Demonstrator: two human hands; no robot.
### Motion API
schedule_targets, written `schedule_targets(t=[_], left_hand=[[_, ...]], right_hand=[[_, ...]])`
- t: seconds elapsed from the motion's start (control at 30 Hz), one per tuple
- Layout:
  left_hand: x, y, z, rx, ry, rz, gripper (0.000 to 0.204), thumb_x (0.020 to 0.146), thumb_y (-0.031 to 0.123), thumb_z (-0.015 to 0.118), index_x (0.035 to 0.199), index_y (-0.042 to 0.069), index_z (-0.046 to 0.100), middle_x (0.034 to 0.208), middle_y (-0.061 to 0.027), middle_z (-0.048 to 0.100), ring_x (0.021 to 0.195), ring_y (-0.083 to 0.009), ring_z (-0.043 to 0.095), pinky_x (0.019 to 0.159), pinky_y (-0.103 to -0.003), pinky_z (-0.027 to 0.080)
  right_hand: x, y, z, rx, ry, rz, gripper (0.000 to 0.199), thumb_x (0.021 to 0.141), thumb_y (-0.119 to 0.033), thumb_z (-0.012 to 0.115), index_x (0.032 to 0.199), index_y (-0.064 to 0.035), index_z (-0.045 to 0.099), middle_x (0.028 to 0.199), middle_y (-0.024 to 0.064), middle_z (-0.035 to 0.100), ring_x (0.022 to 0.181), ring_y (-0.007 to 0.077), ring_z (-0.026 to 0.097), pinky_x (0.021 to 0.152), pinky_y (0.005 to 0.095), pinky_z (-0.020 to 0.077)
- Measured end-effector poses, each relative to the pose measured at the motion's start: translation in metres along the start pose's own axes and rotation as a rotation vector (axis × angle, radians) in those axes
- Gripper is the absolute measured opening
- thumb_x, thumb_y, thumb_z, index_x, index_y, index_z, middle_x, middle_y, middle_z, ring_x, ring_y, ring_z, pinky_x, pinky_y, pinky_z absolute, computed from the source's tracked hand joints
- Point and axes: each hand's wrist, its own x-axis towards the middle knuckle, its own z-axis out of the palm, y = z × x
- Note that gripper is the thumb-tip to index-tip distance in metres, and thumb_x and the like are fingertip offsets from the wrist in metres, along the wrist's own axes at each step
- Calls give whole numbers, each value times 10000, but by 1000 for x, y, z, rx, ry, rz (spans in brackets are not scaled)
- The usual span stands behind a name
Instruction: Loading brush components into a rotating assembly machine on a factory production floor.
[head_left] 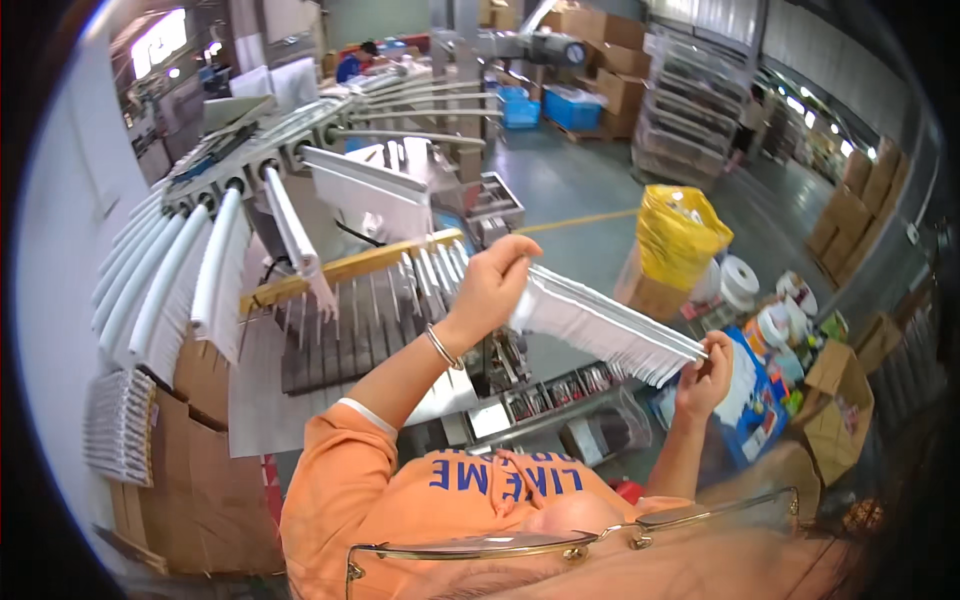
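Both my hands hold a long white strip with a dense fringe along its lower edge (610, 328), stretched slantwise in front of my chest. My left hand (492, 290) is closed on its upper left end. At the lower right end, the fingers of my right hand (705, 378) pinch the strip's corner. The strip's exact kind cannot be made out. Beyond my left arm, a flat rack with dark bars (345, 335) carries several white pieces near a wooden rail (350, 270).
A machine (240, 160) with radiating arms bears white fringed rolls (217, 260) at the left. Small metal compartments (560, 393) lie below the strip. A yellow bag (680, 240) stands on a carton to the right, near white rolls (740, 280) and an open paper bag (835, 410).
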Motion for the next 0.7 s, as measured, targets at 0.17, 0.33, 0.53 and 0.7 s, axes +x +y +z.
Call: schedule_targets(t=[0.17,0.33,0.53,0.7], left_hand=[[33,1,-19,80,160,52,74,843,38,512,892,3,556,742,-22,556,659,-77,481,587,-221,390],[70,6,-31,505,414,426,176,811,9,522,966,33,602,772,-132,594,684,-246,573,612,-311,439],[85,8,-50,636,515,400,318,762,-51,501,1053,34,598,716,-141,533,646,-290,515,626,-355,413],[57,6,-35,715,564,523,423,765,-10,492,1187,-5,479,854,-157,461,804,-298,471,676,-378,388]], right_hand=[[32,4,25,143,-276,62,168,886,-164,396,886,-20,482,655,54,484,508,112,444,427,208,331],[69,13,70,222,-233,-41,198,882,-166,390,885,-7,508,641,64,491,510,131,442,448,230,341],[93,21,113,289,-371,-49,211,880,-222,446,875,-35,543,617,46,510,486,126,440,439,226,330],[96,27,152,315,-502,-37,219,893,-229,457,876,-31,549,626,40,514,512,116,449,467,220,336]])
